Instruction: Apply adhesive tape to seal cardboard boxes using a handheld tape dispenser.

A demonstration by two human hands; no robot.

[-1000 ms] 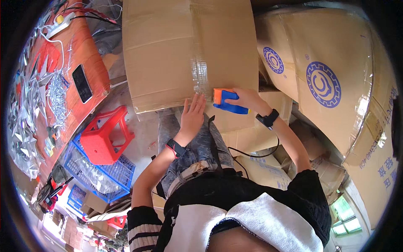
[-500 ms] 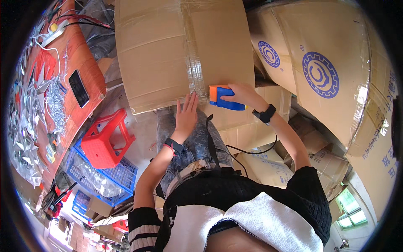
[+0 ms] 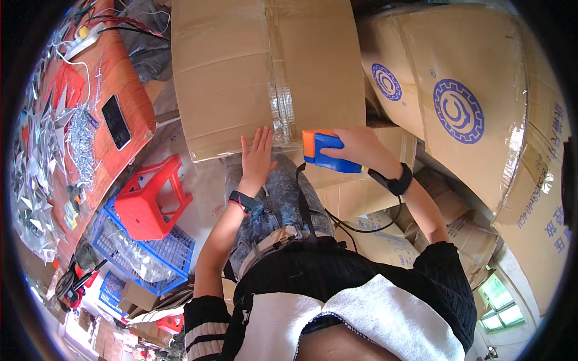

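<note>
A large cardboard box (image 3: 223, 78) stands in front of me, with shiny clear tape (image 3: 280, 99) along its middle seam. My left hand (image 3: 257, 159) rests with fingers stretched out at the box's near edge, just left of the taped seam. My right hand (image 3: 363, 150) is wrapped round a blue and orange tape dispenser (image 3: 333, 161). The dispenser's orange end is just off the box's near edge, right of the seam. Its underside is hidden.
Large printed cartons (image 3: 415, 66) stand close on the right. On the left, an orange-covered table (image 3: 129, 90) bears a phone (image 3: 116, 122), silver star ornaments and tinsel. A red plastic stool (image 3: 141, 207) sits by a blue crate (image 3: 174, 280). A black cable (image 3: 373, 230) hangs near my waist.
My right hand has drawn the tape dispenser slightly back toward me and to the right. The left hand has shifted a little left, away from the seam, with its fingers spread wider.
</note>
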